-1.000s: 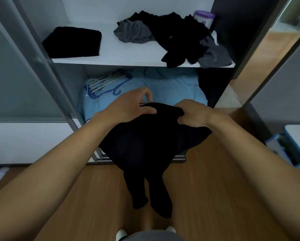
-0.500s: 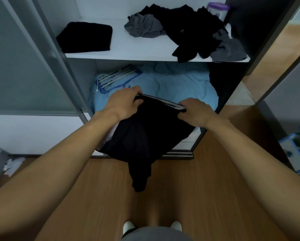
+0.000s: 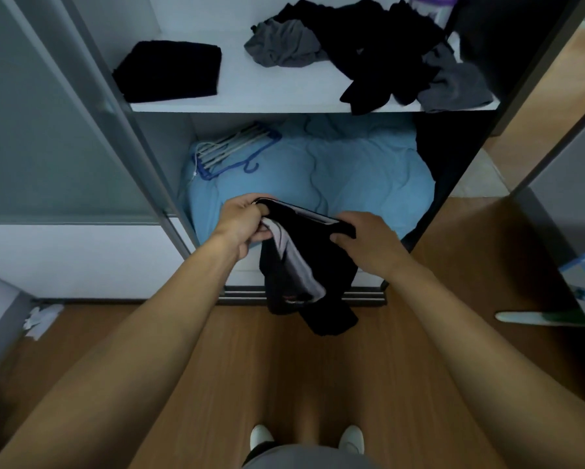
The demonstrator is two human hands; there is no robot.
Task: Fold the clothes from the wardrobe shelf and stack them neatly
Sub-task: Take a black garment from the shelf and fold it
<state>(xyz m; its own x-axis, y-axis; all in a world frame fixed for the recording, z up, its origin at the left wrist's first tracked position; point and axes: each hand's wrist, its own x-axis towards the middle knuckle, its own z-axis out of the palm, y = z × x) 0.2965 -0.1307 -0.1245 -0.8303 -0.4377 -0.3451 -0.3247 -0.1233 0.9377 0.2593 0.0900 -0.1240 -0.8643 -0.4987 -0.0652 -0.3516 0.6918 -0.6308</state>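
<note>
A: What are the hands doing?

B: Both are clamped on one black garment [image 3: 318,262]. The left hand [image 3: 242,225] has its fingers curled round one end of the garment's upper edge. The right hand [image 3: 369,242] grips the other end.

A: And the cloth between them?

B: The upper edge runs fairly taut from hand to hand. The rest hangs bunched below them, with a pale grey lining [image 3: 294,262] showing just beside the left hand's thumb. Its lowest fold hangs above the wooden floor [image 3: 284,374].

A: What lies beyond the hands?

B: Just past them is the wardrobe's lower compartment, filled with light blue bedding [image 3: 358,170]. A bundle of hangers [image 3: 232,150] lies on it, beyond the left hand. Higher and further off is the white shelf [image 3: 277,93]. A folded black piece [image 3: 169,71] sits on it beyond the left hand. Beyond the right hand is a loose heap of black and grey clothes [image 3: 379,52], with part of it drooping over the shelf's front edge. A purple-lidded container [image 3: 433,8] stands behind the heap.

A: And on the near side of the hands?

B: The toes of white shoes [image 3: 260,434] show on the floor, between the forearms. Scraps of white paper [image 3: 42,319] lie on the floor well out to the left of the left arm.
</note>
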